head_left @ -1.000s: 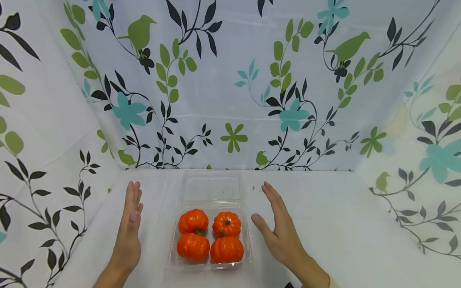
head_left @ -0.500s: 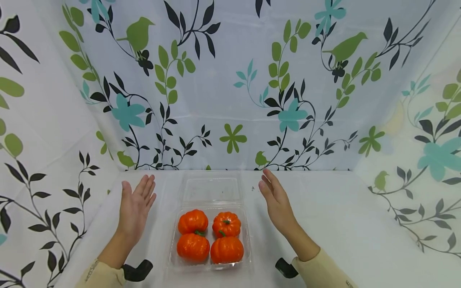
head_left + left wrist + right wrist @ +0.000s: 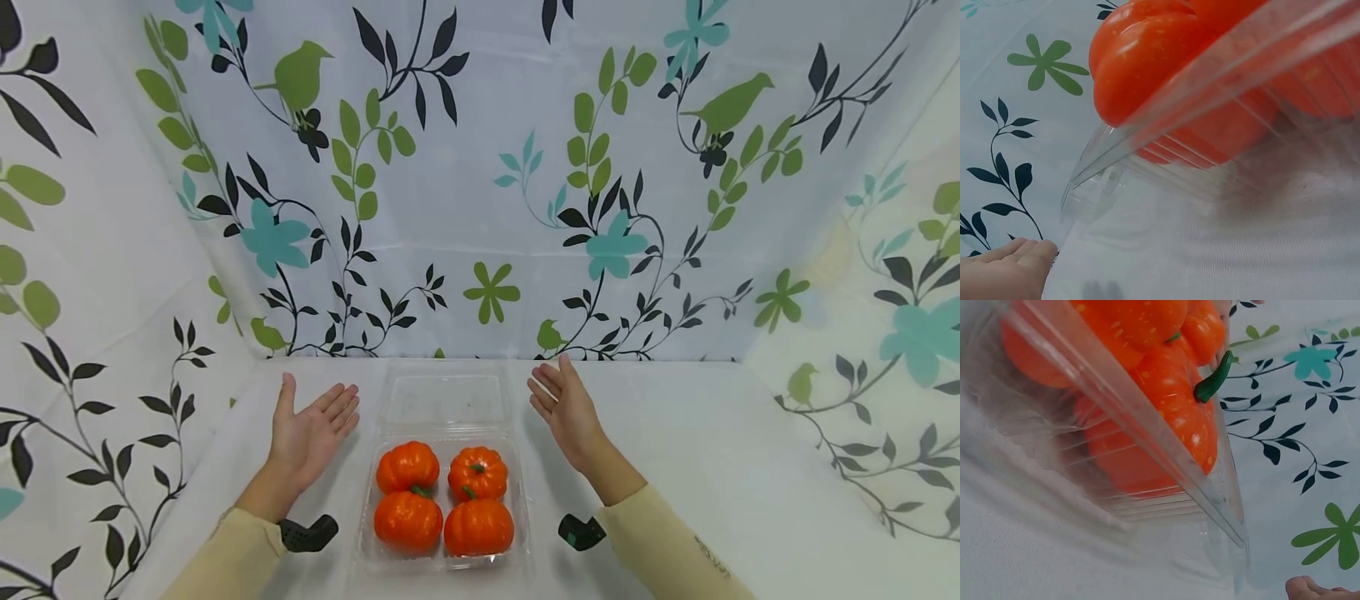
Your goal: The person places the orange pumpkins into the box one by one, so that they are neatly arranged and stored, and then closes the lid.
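Note:
A clear plastic clamshell box [image 3: 450, 564] holds several orange toy pumpkins [image 3: 478, 527] with green stems. Its lid [image 3: 447, 398] lies folded back behind it. Left of the lid, my left hand [image 3: 309, 442] is held palm up with fingers straight and thumb apart, holding nothing. On the other side my right hand [image 3: 573, 419] is raised with its fingers extended toward the lid, also holding nothing. In the left wrist view, fingers [image 3: 1013, 265] show at the lower left, apart from the box. Only fingertips [image 3: 1310, 589] appear in the right wrist view.
A white cloth-covered table [image 3: 675, 467] extends to both sides of the box. A curtain [image 3: 450, 167] printed with leaves, birds and flowers hangs behind and at the sides. Black wrist cameras [image 3: 309, 534] sit at both cream sleeves [image 3: 247, 554].
My left hand has turned from edge-on to palm up and moved right, nearer the lid. The right hand has moved slightly farther back and rotated. The box and pumpkins have stayed in place.

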`<state>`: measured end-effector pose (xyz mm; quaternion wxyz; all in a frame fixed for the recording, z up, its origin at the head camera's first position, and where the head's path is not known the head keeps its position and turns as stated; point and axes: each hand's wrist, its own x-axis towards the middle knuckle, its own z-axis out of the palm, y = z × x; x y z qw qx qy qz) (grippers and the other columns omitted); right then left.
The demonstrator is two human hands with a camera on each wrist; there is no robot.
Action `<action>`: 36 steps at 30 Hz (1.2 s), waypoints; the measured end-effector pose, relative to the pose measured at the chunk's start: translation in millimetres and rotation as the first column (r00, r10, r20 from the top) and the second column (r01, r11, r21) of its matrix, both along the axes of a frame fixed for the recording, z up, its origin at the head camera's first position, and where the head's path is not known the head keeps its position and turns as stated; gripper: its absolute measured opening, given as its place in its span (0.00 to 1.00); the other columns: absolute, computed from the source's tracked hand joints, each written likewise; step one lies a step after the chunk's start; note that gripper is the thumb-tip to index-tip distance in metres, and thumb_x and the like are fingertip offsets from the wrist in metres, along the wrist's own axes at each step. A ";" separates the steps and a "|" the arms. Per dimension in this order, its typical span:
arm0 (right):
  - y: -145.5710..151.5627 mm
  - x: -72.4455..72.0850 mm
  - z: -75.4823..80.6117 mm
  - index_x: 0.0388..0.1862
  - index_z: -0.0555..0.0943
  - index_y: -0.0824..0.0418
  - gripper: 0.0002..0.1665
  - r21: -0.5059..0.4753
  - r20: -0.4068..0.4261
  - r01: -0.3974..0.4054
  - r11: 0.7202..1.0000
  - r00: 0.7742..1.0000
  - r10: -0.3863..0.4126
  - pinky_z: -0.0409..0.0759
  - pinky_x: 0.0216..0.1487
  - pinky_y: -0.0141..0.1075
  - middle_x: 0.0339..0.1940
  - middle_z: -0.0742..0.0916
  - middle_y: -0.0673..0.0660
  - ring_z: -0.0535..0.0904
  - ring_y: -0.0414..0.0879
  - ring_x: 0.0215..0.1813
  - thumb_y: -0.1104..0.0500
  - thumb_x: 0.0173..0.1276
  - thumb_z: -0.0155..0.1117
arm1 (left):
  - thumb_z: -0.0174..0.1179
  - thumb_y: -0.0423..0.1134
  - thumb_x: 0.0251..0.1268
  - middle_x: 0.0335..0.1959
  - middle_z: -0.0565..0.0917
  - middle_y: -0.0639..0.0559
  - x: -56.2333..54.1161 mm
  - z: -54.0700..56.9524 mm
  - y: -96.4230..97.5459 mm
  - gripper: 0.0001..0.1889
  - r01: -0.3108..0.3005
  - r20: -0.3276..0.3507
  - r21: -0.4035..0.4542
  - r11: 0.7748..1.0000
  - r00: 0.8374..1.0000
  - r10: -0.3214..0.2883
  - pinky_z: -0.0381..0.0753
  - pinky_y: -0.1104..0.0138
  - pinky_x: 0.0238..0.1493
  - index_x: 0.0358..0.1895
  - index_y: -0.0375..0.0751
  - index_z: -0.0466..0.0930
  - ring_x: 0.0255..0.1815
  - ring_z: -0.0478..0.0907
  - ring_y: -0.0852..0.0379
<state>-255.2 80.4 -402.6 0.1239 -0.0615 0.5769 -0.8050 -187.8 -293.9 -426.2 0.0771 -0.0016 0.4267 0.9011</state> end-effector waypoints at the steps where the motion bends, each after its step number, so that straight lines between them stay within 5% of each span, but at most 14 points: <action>1: 0.9 -2.2 -2.6 0.81 0.47 0.70 0.55 -0.033 0.029 -0.009 0.999 1.000 0.010 0.56 0.79 0.47 0.81 0.58 0.65 0.56 0.57 0.80 0.29 0.77 0.41 | 0.32 0.80 0.65 0.83 0.30 0.45 -2.1 -2.3 -0.3 0.59 0.001 0.014 0.020 1.000 1.000 -0.001 0.35 0.59 0.80 0.79 0.38 0.20 0.83 0.28 0.49; 10: 5.9 -14.7 -26.5 0.81 0.38 0.72 0.59 -0.287 0.217 -0.060 0.956 0.968 0.126 0.50 0.80 0.48 0.83 0.49 0.67 0.48 0.59 0.82 0.28 0.77 0.40 | 0.37 0.79 0.66 0.84 0.33 0.49 -12.0 -15.3 4.3 0.57 -0.037 0.144 0.184 0.982 0.989 0.010 0.39 0.61 0.80 0.81 0.44 0.22 0.83 0.33 0.52; 28: -1.1 -23.6 -43.7 0.80 0.38 0.74 0.62 -0.283 0.298 -0.130 0.950 0.930 0.216 0.47 0.80 0.51 0.82 0.49 0.70 0.46 0.61 0.82 0.26 0.75 0.40 | 0.37 0.78 0.67 0.84 0.34 0.47 -22.8 -19.4 9.6 0.56 -0.012 0.153 0.199 0.980 0.988 -0.019 0.40 0.61 0.80 0.81 0.43 0.23 0.83 0.35 0.51; 36: -2.4 -26.1 -43.9 0.80 0.38 0.74 0.60 -0.297 0.301 -0.120 0.947 0.930 0.212 0.48 0.81 0.50 0.82 0.49 0.69 0.46 0.60 0.82 0.26 0.76 0.36 | 0.39 0.78 0.67 0.84 0.35 0.47 -27.2 -19.6 11.1 0.57 -0.013 0.172 0.224 0.974 0.985 -0.026 0.41 0.61 0.80 0.81 0.43 0.23 0.83 0.37 0.51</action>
